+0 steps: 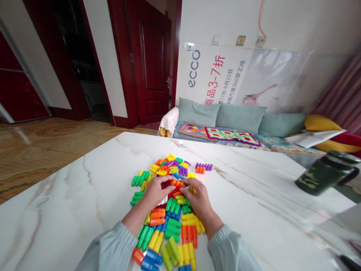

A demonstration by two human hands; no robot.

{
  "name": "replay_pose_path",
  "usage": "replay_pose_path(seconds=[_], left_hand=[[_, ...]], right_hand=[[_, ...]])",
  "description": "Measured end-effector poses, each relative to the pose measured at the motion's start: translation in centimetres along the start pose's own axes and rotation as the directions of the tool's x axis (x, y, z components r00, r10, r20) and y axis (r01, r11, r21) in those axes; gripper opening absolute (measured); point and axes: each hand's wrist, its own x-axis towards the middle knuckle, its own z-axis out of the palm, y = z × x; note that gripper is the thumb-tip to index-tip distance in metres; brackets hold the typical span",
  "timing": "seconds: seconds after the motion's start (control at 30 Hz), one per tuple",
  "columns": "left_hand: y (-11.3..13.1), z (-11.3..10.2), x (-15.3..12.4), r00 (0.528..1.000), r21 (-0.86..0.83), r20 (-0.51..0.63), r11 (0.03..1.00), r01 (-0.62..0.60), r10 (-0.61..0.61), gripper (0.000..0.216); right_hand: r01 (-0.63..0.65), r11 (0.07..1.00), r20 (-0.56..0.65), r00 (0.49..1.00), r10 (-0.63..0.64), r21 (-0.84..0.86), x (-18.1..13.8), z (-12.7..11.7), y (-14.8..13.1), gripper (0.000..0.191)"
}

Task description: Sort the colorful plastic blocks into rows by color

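Observation:
My left hand [158, 191] and my right hand [197, 195] meet over a spread of plastic building blocks. Between their fingertips is an orange building block [177, 183], pinched from both sides. Below and around the hands lie many more blocks, among them a green block [173, 229], an orange block [189, 235] and a lime block [170, 253]. Some blocks under the palms are partly hidden. A purple block [204, 166] sits apart from the pile, beyond the right hand, with a small orange block [200, 170] just in front of it.
The blocks rest on a white marbled table [93, 210]. On its right side stands a camouflage mug [324, 173] with a dark lid and handle. Past the far edge is a sofa with pale green cushions [241, 116]. A dark red door [152, 64] stands behind, left of the sofa.

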Motion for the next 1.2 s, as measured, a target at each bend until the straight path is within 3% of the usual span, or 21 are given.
replay_pose_path(seconds=[0.13,0.23,0.33,0.43,0.5,0.77,1.07,1.13,1.2], left_hand=[[0.0,0.1,0.0,1.000,0.002,0.001,1.000,-0.013,0.013,0.023],[-0.4,0.1,0.1,1.000,-0.021,-0.030,1.000,0.009,-0.010,0.031],[-0.6,0.0,0.1,0.998,-0.023,-0.024,0.999,0.049,-0.050,0.030],[-0.4,0.0,0.1,0.998,0.018,-0.014,0.998,0.056,-0.055,0.024],[-0.2,-0.1,0.0,0.999,0.038,-0.017,0.998,0.041,-0.041,0.022],[0.0,-0.1,0.0,0.998,0.017,-0.030,0.999,0.050,-0.049,0.019],[-0.3,0.1,0.1,0.998,0.036,-0.011,0.997,0.063,-0.063,0.022],[0.1,-0.3,0.0,0.998,0.104,-0.003,0.993,0.056,-0.056,0.023],[0.7,-0.9,-0.3,1.000,0.280,0.028,0.960,-0.008,0.001,0.025]], right_hand=[[0.025,0.999,-0.022,0.999,-0.026,-0.021,0.1,-0.2,-0.7,0.013],[0.013,0.999,-0.234,0.972,-0.021,-0.036,0.2,-1.3,-0.4,0.017],[-0.124,0.981,-0.450,0.892,0.043,-0.152,0.3,-3.4,1.9,0.022],[-0.355,0.845,-0.409,0.894,0.182,-0.400,0.3,-5.2,5.3,0.022],[-0.395,0.799,-0.394,0.893,0.217,-0.455,0.6,-5.9,7.1,0.025],[-0.419,0.767,-0.403,0.886,0.229,-0.486,2.5,-6.2,9.8,0.033],[-0.381,0.806,-0.399,0.895,0.199,-0.453,3.2,-6.2,10.1,0.032],[-0.387,0.815,-0.432,0.882,0.190,-0.431,3.0,-6.2,9.6,0.033],[-0.395,0.834,-0.469,0.862,0.191,-0.386,2.5,-5.9,8.6,0.037]])
